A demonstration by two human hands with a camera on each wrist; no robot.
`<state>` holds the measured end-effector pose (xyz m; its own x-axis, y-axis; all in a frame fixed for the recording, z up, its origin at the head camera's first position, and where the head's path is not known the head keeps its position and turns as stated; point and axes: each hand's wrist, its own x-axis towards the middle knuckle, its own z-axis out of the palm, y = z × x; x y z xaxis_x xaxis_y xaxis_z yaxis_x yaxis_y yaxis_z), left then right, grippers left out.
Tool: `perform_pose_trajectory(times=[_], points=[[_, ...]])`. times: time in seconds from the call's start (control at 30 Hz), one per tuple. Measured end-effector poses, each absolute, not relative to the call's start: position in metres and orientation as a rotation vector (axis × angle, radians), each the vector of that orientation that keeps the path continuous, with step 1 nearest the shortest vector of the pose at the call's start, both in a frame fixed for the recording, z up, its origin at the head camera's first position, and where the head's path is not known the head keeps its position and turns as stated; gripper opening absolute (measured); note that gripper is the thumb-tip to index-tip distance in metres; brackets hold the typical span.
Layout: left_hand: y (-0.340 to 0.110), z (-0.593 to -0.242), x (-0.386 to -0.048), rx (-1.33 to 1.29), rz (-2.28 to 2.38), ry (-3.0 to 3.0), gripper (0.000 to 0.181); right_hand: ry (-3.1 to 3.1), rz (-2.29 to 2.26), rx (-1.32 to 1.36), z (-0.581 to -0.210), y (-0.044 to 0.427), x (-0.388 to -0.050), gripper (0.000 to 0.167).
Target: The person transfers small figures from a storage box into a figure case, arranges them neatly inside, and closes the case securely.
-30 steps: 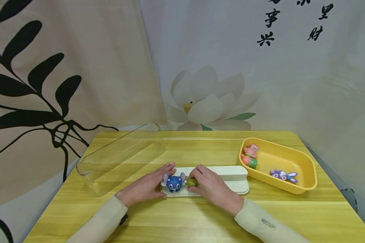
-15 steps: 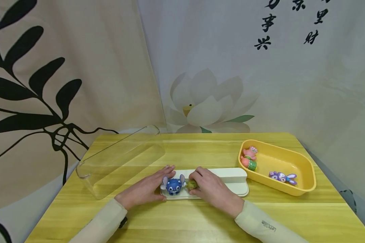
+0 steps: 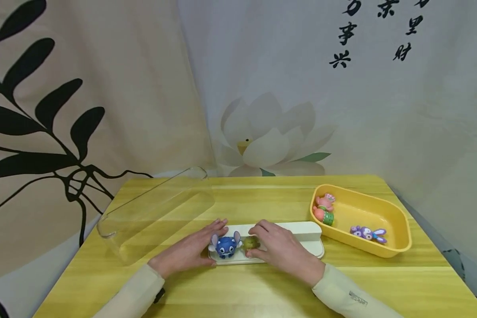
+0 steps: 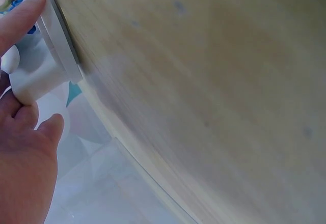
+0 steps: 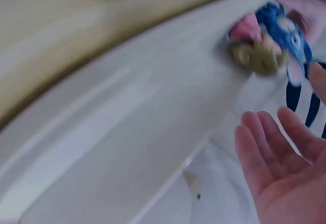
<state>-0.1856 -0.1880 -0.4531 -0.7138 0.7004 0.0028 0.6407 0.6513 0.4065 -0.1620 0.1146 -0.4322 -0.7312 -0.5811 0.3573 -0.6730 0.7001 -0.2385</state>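
Note:
A white two-step display stand lies lengthwise on the wooden table. My left hand holds its left end, thumb at the front edge and fingers behind, as the left wrist view also shows on the stand. On that end sits a blue big-eared figurine. Right beside it stands a small olive-green figurine. My right hand is just right of the green figurine. In the right wrist view its fingers are spread apart from the green figurine and hold nothing.
A yellow tray at the right holds a pink-and-green figurine and a purple long-eared figurine. A clear plastic cover lies at the back left. A printed curtain hangs behind the table.
My right hand has let go of the green figurine and drawn slightly to the right, its fingers loosening. The left hand keeps its hold on the stand.

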Motion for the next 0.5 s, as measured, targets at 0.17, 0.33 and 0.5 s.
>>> perform_pose_trajectory(times=[0.17,0.33,0.5], points=[[-0.187,-0.455,-0.183,1.098,0.567,2.724,0.093,-2.622,0.63,0.825,-0.417,0.146,-0.158,0.048],[-0.187,-0.457,-0.182,1.099,0.555,2.752,0.094,-2.572,0.734,0.593,-0.404,0.196,-0.161,0.05],[-0.186,-0.457,-0.186,1.1,0.574,2.755,0.097,-2.565,0.796,0.376,-0.395,0.251,-0.164,0.046]])
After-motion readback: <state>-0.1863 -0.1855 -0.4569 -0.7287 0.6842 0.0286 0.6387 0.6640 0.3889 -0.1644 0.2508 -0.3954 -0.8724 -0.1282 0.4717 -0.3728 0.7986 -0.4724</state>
